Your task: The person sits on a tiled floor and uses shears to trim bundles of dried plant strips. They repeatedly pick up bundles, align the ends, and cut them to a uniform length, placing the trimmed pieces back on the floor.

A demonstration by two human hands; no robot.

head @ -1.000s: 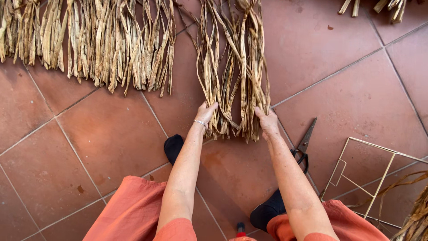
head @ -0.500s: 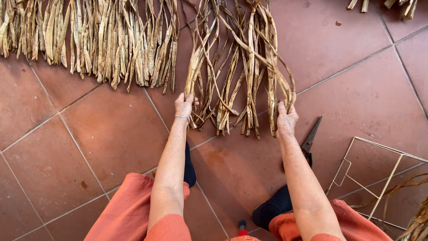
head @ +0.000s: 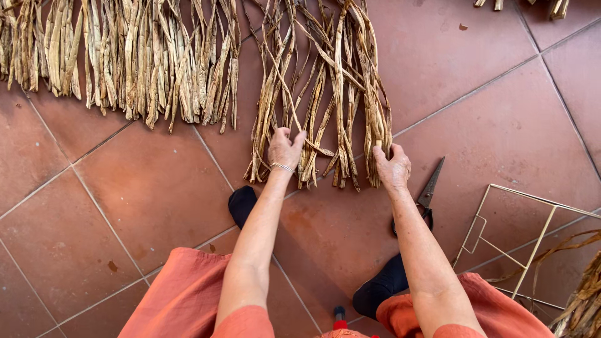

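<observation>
A loose bundle of dried, tan plant strips lies spread on the terracotta tile floor in front of me. My left hand rests on the strips in the bundle's lower left part, fingers spread among them. At the bundle's lower right edge, my right hand presses its fingertips against the outermost strips. A thin bracelet circles my left wrist. Neither hand has a strip lifted off the floor.
A wider row of the same dried strips lies to the left. Dark scissors lie on the floor right of my right hand. A wire frame and more dried material sit at lower right. My feet in dark socks stand below.
The bundle, gathered tight a second ago, has been spread apart into a fan. My left hand has moved back toward the middle of the strips; the right stays at the right edge.
</observation>
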